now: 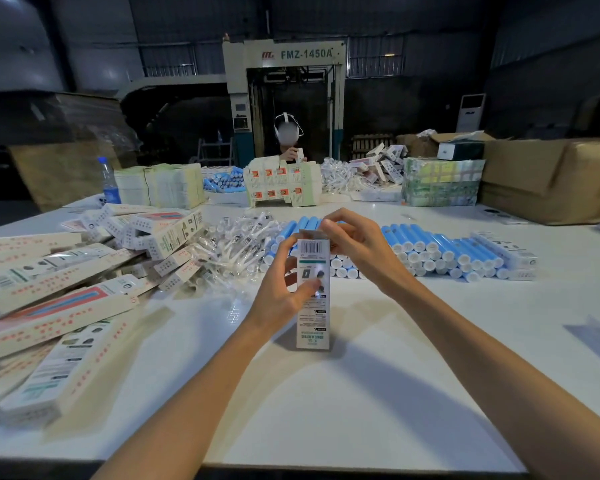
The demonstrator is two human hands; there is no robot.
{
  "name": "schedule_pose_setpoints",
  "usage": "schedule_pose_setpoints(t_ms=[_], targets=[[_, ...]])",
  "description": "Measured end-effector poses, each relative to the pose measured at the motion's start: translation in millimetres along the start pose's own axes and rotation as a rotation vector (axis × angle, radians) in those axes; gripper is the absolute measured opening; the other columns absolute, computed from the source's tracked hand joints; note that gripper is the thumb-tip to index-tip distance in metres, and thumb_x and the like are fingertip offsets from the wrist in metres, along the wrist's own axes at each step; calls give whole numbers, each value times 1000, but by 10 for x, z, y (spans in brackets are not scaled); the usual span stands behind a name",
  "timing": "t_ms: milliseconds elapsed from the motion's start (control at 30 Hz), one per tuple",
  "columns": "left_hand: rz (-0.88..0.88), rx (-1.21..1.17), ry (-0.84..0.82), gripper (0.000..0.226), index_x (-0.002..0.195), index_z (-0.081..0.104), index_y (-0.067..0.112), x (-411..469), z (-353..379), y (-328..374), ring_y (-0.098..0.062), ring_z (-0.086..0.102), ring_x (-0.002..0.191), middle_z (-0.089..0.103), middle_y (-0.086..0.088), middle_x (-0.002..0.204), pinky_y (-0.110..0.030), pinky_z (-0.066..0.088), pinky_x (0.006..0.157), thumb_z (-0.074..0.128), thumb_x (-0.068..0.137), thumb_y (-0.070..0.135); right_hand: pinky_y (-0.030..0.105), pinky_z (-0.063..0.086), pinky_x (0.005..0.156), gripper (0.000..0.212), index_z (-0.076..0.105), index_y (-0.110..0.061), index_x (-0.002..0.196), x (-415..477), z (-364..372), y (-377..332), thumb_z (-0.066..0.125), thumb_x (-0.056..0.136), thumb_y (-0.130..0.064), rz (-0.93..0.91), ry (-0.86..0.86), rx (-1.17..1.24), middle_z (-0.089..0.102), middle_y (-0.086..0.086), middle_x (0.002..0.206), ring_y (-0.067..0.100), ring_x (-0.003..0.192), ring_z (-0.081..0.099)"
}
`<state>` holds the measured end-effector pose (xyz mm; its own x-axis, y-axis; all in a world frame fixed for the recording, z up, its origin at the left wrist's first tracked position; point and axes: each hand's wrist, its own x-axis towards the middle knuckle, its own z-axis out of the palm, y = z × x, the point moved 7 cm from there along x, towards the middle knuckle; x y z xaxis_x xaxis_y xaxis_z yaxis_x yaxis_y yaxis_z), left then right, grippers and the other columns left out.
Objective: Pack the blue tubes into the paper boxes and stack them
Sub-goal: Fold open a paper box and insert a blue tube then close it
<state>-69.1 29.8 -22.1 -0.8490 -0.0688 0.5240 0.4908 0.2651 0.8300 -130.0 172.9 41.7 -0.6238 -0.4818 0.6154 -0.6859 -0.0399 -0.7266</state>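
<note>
Closing the top of a paper box (313,296) that stands on the tabletop (326,410)
The left hand (284,289) has its grip clasped round the box at mid-height; the right hand (357,247) pinches its top flap (309,234). Best to steady the body without crushing it, then fold the flap squarely and tuck it fully in. Loose blue tubes (430,247) lie just behind the box, other boxes (49,306) heaped to its left

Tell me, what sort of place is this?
Likely a factory packing floor: a cream machine marked FMZ-1450A stands behind, blue cylindrical tubes lie stacked on the white table beside heaps of printed paper boxes, and left hand and right hand hold an upright white box.
</note>
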Motion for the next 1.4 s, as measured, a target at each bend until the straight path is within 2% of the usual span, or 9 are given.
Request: schedule_pose_setpoints(t_ms=[133, 267, 433, 567, 767, 967, 1133, 1300, 1400], targets=[[26, -15, -7, 69, 148, 40, 40, -16, 7, 17, -14, 71, 114, 71, -3, 125, -21, 55, 91, 73, 96, 8, 60, 59, 90, 12, 68, -10, 103, -34, 29, 46, 70, 100, -22, 37, 21, 89, 78, 13, 97, 33, 96, 75], [34, -22, -23, 74, 150, 30, 29, -17, 10, 9, -21, 73, 107, 69, -15, 122, -26, 57, 90, 69, 98, -6, 57, 60, 92, 10, 71, -4, 100, -3, 4, 100, 75, 96, -12, 129, 64, 219, 78, 16, 95, 30, 91, 76], [15, -8, -32, 81, 153, 26, 43, -19, -8, -10, -22, 72, 114, 69, -9, 127, -34, 59, 97, 72, 99, 2, 51, 62, 93, 3, 78, -14, 87, 90, -9, 81, 80, 89, -13, 192, 6, 198, 79, 13, 99, 34, 99, 75], [43, 18, -58, 75, 154, 34, 39, -30, 19, 21, -18, 70, 116, 71, 10, 120, -34, 60, 96, 72, 96, 9, 43, 63, 90, 9, 75, -4, 95, 133, -29, 40, 78, 91, -11, 185, -95, 158, 80, 12, 101, 29, 98, 77], [37, 13, 16, 69, 150, 42, 32, -11, -30, -3, -21, 72, 110, 71, -3, 118, -37, 61, 93, 75, 97, 3, 41, 60, 95, 23, 75, -19, 118, -108, 31, 190, 76, 96, -27, 125, -61, 107, 77, 0, 117, 21, 109, 74], [38, 5, 17, 67, 148, 43, 32, -26, -23, -10, -23, 74, 107, 71, -5, 117, -41, 64, 90, 74, 97, 2, 41, 60, 97, 22, 79, -19, 113, -159, 14, 208, 79, 92, -13, 58, 61, 134, 79, 0, 114, 22, 107, 75], [50, 3, 34, 66, 147, 44, 33, -28, -23, -1, -20, 73, 107, 71, -3, 115, -28, 60, 86, 74, 97, 2, 41, 60, 97, 25, 76, -20, 121, -189, 47, 201, 75, 96, -16, 77, 80, 79, 77, -7, 119, 16, 109, 74], [-22, -143, 57, 66, 142, 43, 34, -57, -44, -40, -28, 75, 107, 73, -14, 118, -34, 61, 90, 74, 96, -1, 44, 48, 112, 56, 45, -39, 154, -402, 245, 376, 65, 102, -37, 310, 19, 298, 58, -13, 149, 11, 132, 60], [-66, -194, 64, 64, 137, 34, 26, -78, -38, -103, -29, 74, 107, 71, -21, 113, -37, 62, 91, 74, 96, -3, 52, 48, 112, 51, 44, -42, 154, -601, 295, 539, 51, 105, -54, 549, -157, 251, 68, -4, 136, 20, 124, 65]])
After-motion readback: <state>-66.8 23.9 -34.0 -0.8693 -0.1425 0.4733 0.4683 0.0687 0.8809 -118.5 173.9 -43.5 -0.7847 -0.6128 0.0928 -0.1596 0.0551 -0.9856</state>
